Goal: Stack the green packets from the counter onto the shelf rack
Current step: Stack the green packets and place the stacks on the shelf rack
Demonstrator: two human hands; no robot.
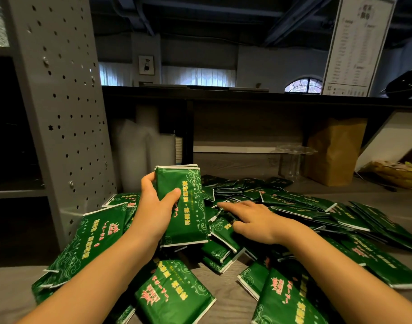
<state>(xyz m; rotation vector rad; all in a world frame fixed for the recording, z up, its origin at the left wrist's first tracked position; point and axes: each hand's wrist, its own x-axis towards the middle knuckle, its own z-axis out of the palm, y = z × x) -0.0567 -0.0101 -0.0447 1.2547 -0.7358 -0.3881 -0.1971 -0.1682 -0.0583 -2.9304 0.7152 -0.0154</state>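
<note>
Left hand (153, 206) grips a small upright stack of green packets (185, 213), thumb across the front. The wrappers are glossy green with white edges and gold and pink print. Right hand (251, 220), fingers straight, rests on the loose pile (298, 204) covering the counter (11, 284), right of the grey perforated shelf rack (60, 90).
</note>
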